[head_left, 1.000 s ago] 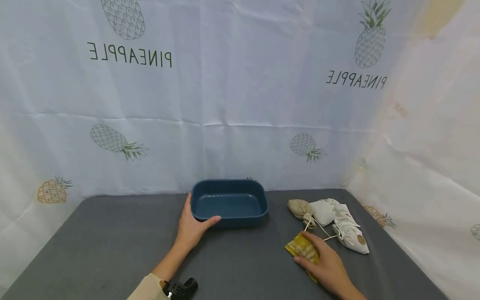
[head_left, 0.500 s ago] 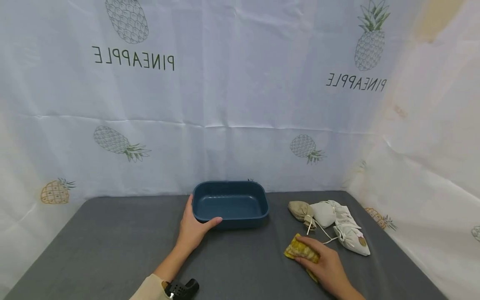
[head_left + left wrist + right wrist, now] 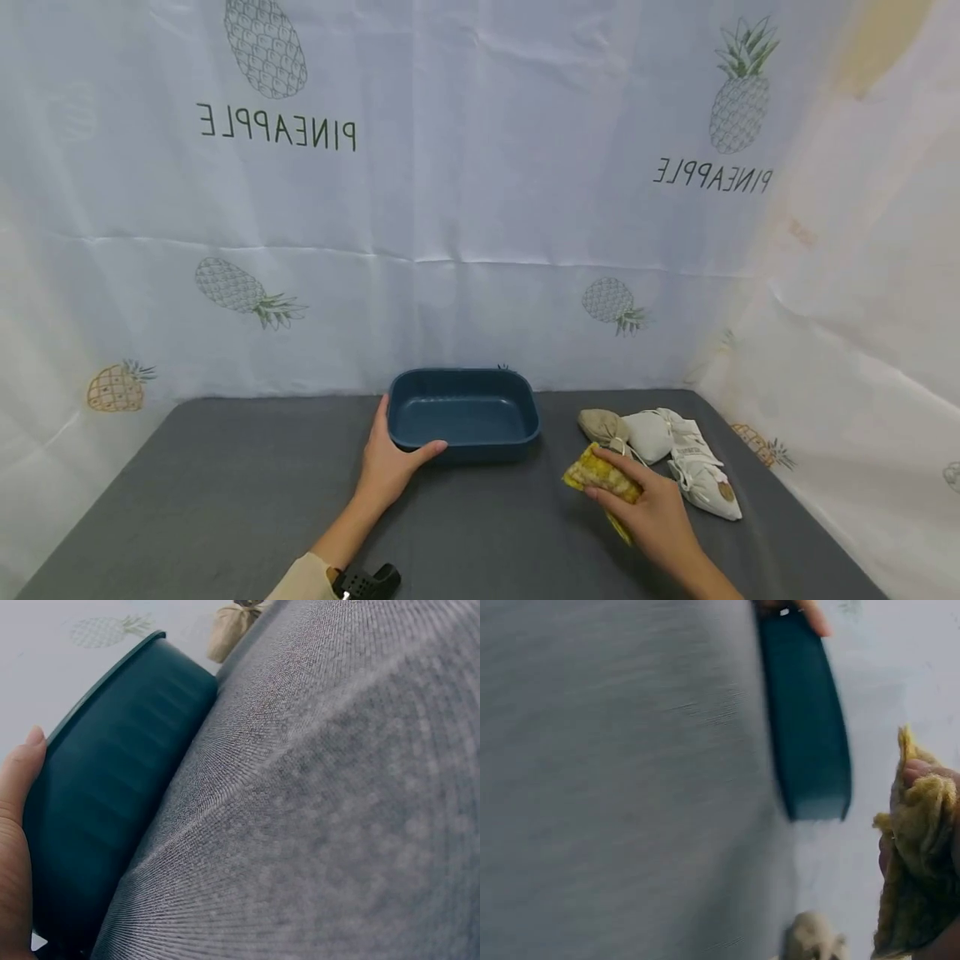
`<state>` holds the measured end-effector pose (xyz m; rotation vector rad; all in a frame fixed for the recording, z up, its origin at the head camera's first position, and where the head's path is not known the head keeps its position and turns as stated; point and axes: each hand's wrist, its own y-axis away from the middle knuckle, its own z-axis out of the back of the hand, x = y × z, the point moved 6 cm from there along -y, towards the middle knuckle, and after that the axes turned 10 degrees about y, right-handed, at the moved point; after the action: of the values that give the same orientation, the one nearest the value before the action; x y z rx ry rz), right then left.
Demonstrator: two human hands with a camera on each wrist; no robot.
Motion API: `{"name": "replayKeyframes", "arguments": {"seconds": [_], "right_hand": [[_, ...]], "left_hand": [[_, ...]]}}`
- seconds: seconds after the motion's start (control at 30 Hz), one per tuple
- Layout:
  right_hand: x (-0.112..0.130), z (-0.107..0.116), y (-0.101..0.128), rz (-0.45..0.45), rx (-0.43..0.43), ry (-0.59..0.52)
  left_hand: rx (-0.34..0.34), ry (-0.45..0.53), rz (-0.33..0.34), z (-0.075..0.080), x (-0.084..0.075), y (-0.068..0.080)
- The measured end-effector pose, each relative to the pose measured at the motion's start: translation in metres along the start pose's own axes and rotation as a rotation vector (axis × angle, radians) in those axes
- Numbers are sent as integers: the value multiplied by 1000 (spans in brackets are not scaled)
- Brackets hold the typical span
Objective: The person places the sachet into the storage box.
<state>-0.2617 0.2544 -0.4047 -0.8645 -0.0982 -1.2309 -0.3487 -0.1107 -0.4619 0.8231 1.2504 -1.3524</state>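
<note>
A deep blue rectangular plastic box [image 3: 465, 452] sits near the back of the table, with nothing visible inside. My left hand [image 3: 390, 467] holds its front left corner, thumb across the front wall and fingers along the left side; the left wrist view shows the thumb at the box's rim [image 3: 112, 694]. My right hand [image 3: 652, 508] grips a soft yellow-and-white cloth [image 3: 600, 473], bunched between thumb and fingers and raised off the table. In the right wrist view the cloth [image 3: 922, 825] looks folded and fuzzy; whether it is a pouch I cannot tell.
Right of the box lie a tan drawstring pouch [image 3: 602, 425], a round white pouch [image 3: 649, 436] and a printed off-white pouch [image 3: 705, 487], close together. A grey cloth covers the table [image 3: 262, 492]. Behind it hangs a white pineapple-print curtain [image 3: 480, 317].
My right hand has lifted the yellow cloth off the table, slightly up and towards the pouches, and the cloth has bunched in the grip. My left hand stays on the box.
</note>
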Motion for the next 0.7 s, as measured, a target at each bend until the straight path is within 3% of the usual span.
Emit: {"name": "replayKeyframes", "arguments": {"seconds": [0.37, 0.53, 0.7], "right_hand": [[44, -5, -64, 163, -70, -60], [59, -12, -87, 127, -57, -118], [61, -38, -106, 130, -11, -143]], "left_hand": [[-10, 4, -11, 6, 5, 5], [-22, 29, -4, 2, 3, 3], [-38, 38, 9, 1, 1, 0]]}}
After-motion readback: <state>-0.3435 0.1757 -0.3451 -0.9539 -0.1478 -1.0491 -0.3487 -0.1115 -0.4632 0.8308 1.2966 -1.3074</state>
